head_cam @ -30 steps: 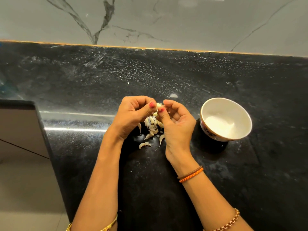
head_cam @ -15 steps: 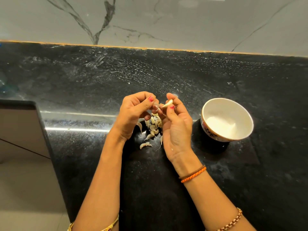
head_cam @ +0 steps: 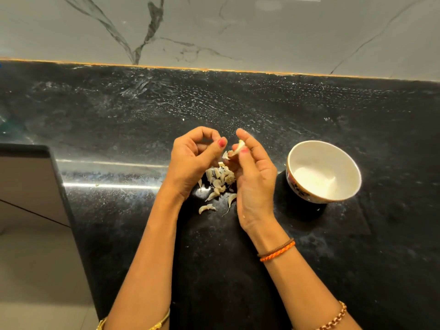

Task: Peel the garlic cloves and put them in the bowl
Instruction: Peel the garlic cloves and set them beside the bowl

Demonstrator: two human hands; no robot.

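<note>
Pinching a garlic clove [head_cam: 240, 147] in my right hand [head_cam: 254, 179]; left hand [head_cam: 192, 163] curled, seemingly holding nothing; bowl [head_cam: 307, 196] at three o'clock on the bench [head_cam: 262, 103].

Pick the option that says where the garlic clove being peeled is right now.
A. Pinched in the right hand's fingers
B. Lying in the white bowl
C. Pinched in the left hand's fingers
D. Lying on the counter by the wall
A: the garlic clove sits pinched between thumb and fingers of the right hand, above the pile of cloves, apart from the bowl.
</note>
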